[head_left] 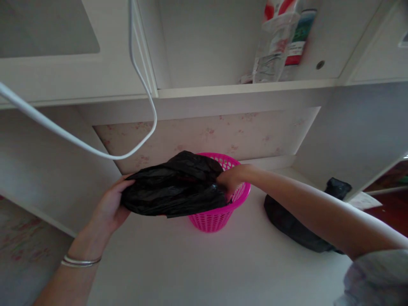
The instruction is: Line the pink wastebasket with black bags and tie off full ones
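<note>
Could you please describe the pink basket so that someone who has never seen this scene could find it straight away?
On the white desk surface, beneath the shelf holding bottles, the pink basket stands near the back wall. It is a small round basket of bright pink lattice plastic, partly covered by the black plastic bag held by both hands. It is the only brightly coloured thing on the desk.

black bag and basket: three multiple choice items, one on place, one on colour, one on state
1. Where is the black bag?
A. over the basket
B. on the shelf
C. on the floor

2. What colour is the basket?
A. blue
B. pink
C. white

3. How is the bag held?
A. by both hands
B. by one hand
C. by no hand

Answers:
1 A, it is spread across the basket's rim.
2 B, its mesh wall is bright pink.
3 A, the left hand and right hand each grip an end.
</note>
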`<control>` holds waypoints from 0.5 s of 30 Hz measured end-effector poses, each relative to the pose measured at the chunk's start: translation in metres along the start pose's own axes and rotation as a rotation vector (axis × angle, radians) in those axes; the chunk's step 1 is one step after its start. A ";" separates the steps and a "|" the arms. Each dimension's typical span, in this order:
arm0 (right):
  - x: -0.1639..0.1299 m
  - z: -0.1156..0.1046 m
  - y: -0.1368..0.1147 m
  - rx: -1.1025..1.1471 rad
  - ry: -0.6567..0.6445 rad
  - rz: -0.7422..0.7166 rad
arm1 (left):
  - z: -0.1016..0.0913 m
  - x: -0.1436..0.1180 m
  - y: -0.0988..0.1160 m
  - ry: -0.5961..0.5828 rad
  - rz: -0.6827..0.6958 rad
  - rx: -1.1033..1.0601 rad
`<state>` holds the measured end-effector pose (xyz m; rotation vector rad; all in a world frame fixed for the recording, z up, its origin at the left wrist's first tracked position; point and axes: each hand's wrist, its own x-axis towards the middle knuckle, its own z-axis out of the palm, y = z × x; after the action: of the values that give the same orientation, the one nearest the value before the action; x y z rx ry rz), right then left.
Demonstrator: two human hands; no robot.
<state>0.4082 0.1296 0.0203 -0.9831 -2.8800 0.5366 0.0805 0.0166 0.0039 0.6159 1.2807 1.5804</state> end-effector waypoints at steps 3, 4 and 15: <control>-0.007 -0.010 0.007 0.015 -0.168 0.011 | 0.006 -0.001 -0.004 -0.026 -0.016 0.012; -0.013 -0.017 0.009 0.034 -0.183 0.003 | 0.008 0.000 -0.005 -0.039 -0.023 0.016; -0.149 -0.018 0.036 0.450 0.546 0.060 | 0.023 -0.007 -0.028 -0.198 -0.338 0.048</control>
<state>0.5510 0.0716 0.0339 -0.9540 -2.1339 0.7397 0.1126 0.0199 -0.0138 0.5379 1.2045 1.1852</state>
